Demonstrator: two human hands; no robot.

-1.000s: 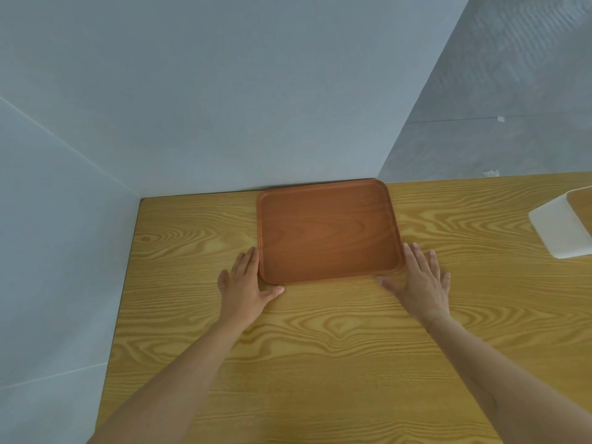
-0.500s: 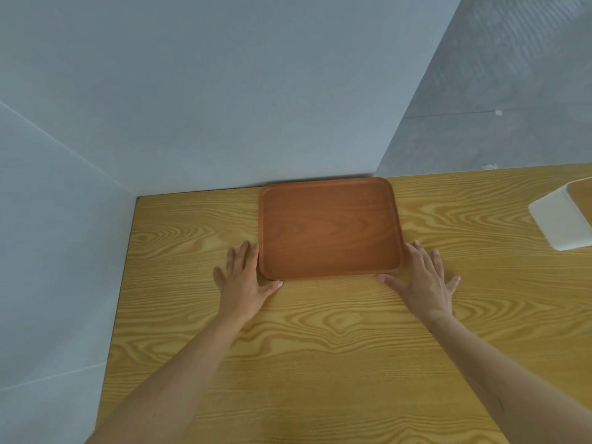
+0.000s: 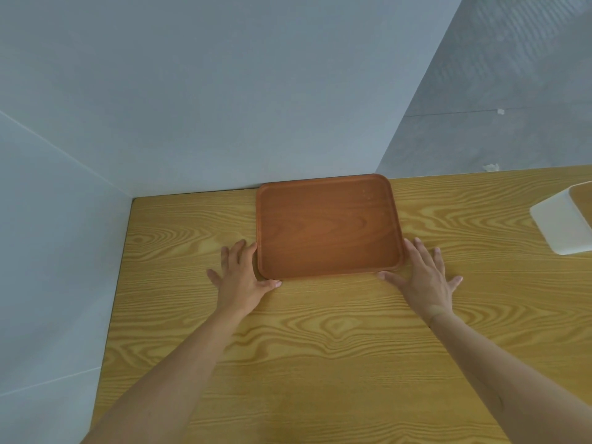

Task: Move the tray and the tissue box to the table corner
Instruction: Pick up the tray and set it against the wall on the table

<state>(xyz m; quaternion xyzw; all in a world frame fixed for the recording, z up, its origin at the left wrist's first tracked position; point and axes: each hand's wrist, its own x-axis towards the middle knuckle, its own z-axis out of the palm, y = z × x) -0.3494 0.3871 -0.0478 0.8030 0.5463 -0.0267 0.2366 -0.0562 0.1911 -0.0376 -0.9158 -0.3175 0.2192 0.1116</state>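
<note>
A reddish-brown wooden tray [image 3: 326, 225] lies flat on the yellow wood-grain table [image 3: 320, 347], its far edge against the grey wall. My left hand [image 3: 242, 278] rests flat on the table at the tray's near-left corner, fingers spread, thumb along the near rim. My right hand [image 3: 423, 278] lies flat at the near-right corner, fingers spread, thumb touching the near rim. Neither hand grips the tray. A white tissue box [image 3: 563, 222] with a wooden top stands at the right edge of the view, partly cut off.
Grey walls meet behind the table; the left wall [image 3: 57, 251] runs along the table's left edge. The table's far-left corner [image 3: 134, 200] lies left of the tray. Bare table surface stretches between the tray and the left wall and in front of my hands.
The tray and both hands have stayed nearly in place. The fingers of my right hand have spread a little wider. The view has shifted slightly.
</note>
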